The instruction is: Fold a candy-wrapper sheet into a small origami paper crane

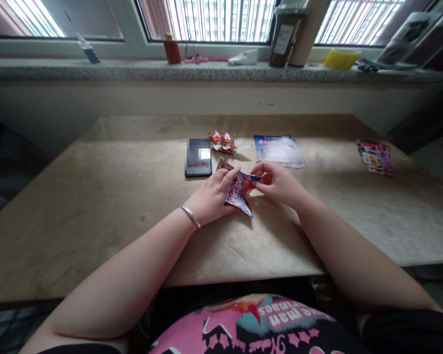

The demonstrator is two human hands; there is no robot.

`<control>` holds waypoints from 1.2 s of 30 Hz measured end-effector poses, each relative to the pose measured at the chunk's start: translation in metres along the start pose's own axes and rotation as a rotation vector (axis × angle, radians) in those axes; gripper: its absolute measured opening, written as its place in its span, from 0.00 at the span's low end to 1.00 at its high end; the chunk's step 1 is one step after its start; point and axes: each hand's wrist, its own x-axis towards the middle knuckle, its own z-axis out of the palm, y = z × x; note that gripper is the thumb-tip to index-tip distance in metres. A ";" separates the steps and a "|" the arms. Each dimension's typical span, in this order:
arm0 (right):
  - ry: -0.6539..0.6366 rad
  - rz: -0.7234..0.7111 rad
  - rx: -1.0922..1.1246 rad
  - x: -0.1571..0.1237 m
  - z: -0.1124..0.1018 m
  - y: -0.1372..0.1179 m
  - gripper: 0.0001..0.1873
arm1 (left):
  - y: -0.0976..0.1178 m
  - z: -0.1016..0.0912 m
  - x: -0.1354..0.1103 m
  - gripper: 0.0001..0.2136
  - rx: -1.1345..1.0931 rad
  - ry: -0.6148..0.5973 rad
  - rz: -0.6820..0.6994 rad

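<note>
A folded piece of printed paper (239, 189), blue, red and white with pointed corners, is held just above the table between my two hands. My left hand (216, 194) grips its left side, fingers across the top and thumb below. At the upper right corner, my right hand (275, 183) pinches the paper between thumb and fingertips. Behind the hands sit red and white folded paper pieces (223, 142). A stack of blue and white printed sheets (279, 151) lies just beyond my right hand.
A phone (198, 157) lies left of the folded pieces. More printed sheets (375, 157) rest at the far right of the table (96, 206). On the granite sill (133, 72) stand a red bottle (172, 50), a dark jar (285, 39) and a yellow item (341, 59).
</note>
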 end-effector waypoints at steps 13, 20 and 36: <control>0.018 -0.024 -0.008 -0.001 0.005 -0.004 0.08 | 0.005 -0.005 0.001 0.37 -0.029 0.057 0.009; 0.048 -0.073 0.001 -0.002 0.006 -0.003 0.08 | 0.005 -0.004 0.002 0.35 0.029 0.067 0.060; 0.033 -0.327 -0.004 -0.011 0.005 -0.021 0.05 | 0.003 -0.007 0.004 0.26 0.139 0.105 0.109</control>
